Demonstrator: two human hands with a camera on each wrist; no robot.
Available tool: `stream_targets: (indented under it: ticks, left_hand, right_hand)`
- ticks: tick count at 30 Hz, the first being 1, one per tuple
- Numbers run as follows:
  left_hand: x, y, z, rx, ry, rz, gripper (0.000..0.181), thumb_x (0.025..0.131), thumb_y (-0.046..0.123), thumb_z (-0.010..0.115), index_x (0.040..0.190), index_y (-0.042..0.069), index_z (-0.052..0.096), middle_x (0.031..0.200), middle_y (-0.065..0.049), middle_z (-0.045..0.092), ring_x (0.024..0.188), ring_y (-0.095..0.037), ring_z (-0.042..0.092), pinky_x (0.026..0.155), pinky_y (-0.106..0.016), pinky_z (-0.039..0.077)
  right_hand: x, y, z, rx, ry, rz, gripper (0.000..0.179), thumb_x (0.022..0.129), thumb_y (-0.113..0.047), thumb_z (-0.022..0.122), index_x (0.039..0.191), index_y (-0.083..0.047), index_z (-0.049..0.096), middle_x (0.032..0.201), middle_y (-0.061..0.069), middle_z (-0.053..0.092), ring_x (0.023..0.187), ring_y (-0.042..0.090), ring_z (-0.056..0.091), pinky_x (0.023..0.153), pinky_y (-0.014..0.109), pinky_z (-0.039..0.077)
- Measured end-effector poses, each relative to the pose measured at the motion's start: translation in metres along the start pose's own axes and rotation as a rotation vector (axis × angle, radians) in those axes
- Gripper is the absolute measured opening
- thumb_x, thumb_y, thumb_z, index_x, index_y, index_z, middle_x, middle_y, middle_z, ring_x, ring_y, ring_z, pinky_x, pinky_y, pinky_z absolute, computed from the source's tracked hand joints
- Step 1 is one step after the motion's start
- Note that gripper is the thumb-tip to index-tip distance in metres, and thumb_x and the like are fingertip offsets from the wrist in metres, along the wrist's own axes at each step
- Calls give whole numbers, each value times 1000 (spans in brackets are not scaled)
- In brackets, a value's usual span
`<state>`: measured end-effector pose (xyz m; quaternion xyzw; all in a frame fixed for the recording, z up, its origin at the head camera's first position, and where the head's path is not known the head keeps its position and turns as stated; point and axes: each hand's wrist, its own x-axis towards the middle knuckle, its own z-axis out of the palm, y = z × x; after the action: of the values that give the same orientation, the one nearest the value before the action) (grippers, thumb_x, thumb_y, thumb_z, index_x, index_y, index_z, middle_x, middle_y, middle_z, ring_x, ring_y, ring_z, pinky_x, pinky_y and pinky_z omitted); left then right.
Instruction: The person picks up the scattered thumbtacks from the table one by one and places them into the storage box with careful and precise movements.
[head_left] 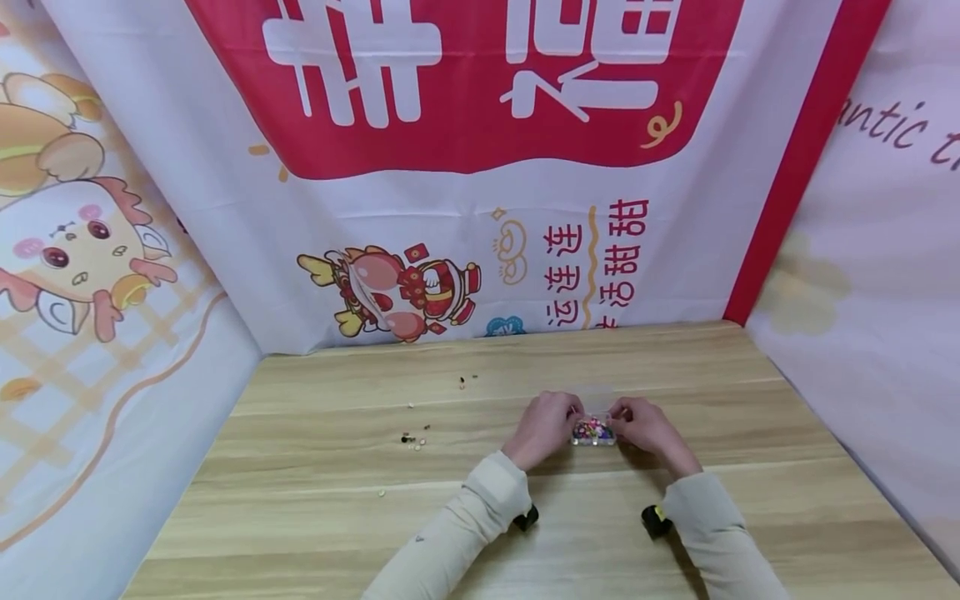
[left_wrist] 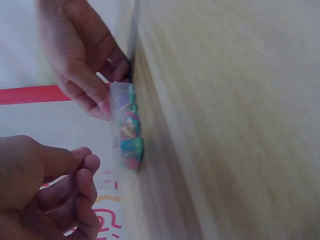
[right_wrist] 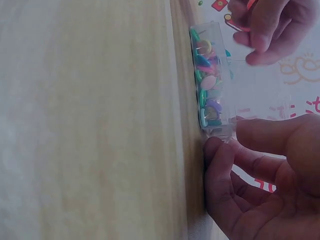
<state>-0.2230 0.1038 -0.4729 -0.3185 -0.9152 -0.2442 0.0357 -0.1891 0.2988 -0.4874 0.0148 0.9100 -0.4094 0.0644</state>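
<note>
A clear lidded box [head_left: 594, 442] of small colourful pieces [head_left: 592, 429] sits on the table [head_left: 300, 500] between both hands. The right hand [head_left: 647, 427] grips one end; the left hand [head_left: 542, 425] hovers just beside it, thumb meeting fingertip (whether around anything, I cannot tell). Tiny bits [head_left: 406, 438] lie scattered leftward.

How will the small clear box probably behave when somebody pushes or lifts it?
The clear box looks stiff, judging by its straight, flat walls. It probably won't roll, because it is boxy and sits flat on the table. If tilted, the loose colourful pieces might spill, since the lid appears raised.
</note>
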Motion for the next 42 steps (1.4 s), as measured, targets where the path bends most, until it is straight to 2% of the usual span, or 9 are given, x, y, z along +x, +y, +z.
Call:
stream_targets:
  ticks: [5, 10, 13, 16, 25, 29, 32, 37, 42]
  left_hand:
    - [-12, -5, -17, 10, -12, 31, 11, 93, 12, 65, 89, 12, 75, 84, 2, 73, 71, -6, 62, 67, -18, 50]
    - [-31, -9, -41, -8, -71, -52, 9, 93, 13, 65, 94, 12, 74, 86, 1, 72, 70, -6, 59, 64, -18, 48]
    - [-47, -17, -54, -12, -84, -106, 8, 93, 14, 66, 95, 12, 73, 87, 0, 71, 70, -6, 59, 62, -19, 49]
    - [-64, -30, -66, -13, -75, -133, 7, 91, 12, 67, 96, 11, 73, 87, 0, 71, 72, -8, 60, 64, -20, 50]
    - [-124, -68, -100, 48, -17, -215, 5, 86, 5, 68, 90, 6, 72, 82, -2, 69, 68, -9, 56, 62, -23, 48]
    - [-150, -79, -110, 100, 15, -261, 5, 84, 4, 71, 89, 6, 71, 83, -4, 70, 74, -13, 61, 67, -29, 53]
    - [-166, -88, -115, 130, 31, -302, 9, 83, 5, 73, 91, 6, 71, 87, -6, 70, 79, -17, 64, 72, -35, 56]
    - [-184, -106, -120, 184, 46, -371, 13, 79, 5, 73, 92, 5, 71, 89, -7, 69, 79, -19, 64, 74, -39, 57]
    - [-197, -121, -123, 212, 11, -417, 20, 75, 2, 79, 92, 4, 70, 88, -9, 66, 79, -21, 62, 73, -41, 56]
  right_hand:
    - [-1, -1, -4, -2, -5, 14, 15, 95, -12, 62, 102, 0, 64, 87, 12, 64, 72, 18, 59, 63, 30, 47]
    - [-1, -1, -9, -2, -5, 25, 16, 95, -14, 62, 103, 1, 64, 85, 11, 63, 72, 19, 58, 63, 30, 46]
    - [-1, -1, -9, -7, -10, 33, 16, 95, -14, 62, 103, 0, 64, 85, 10, 63, 72, 18, 58, 64, 29, 46]
    - [-1, -2, -8, -12, -15, 43, 16, 95, -14, 62, 103, 0, 64, 86, 10, 63, 73, 18, 58, 64, 29, 46]
    - [-1, -2, -6, -19, -19, 41, 18, 95, -14, 62, 105, 1, 64, 87, 12, 63, 73, 18, 58, 63, 30, 47]
    - [0, -1, -3, -11, -23, 34, 16, 95, -14, 62, 104, 0, 64, 86, 11, 62, 72, 18, 58, 63, 30, 47]
    - [1, 0, -3, -11, -17, 33, 15, 96, -14, 62, 102, 0, 64, 85, 10, 62, 72, 18, 57, 63, 30, 46]
    - [3, 1, -1, -13, -20, 46, 16, 96, -15, 62, 103, -1, 64, 85, 9, 62, 71, 18, 57, 63, 29, 46]
    - [3, 1, -1, -8, -21, 59, 15, 95, -15, 62, 103, -2, 64, 87, 10, 62, 72, 18, 57, 63, 29, 46]
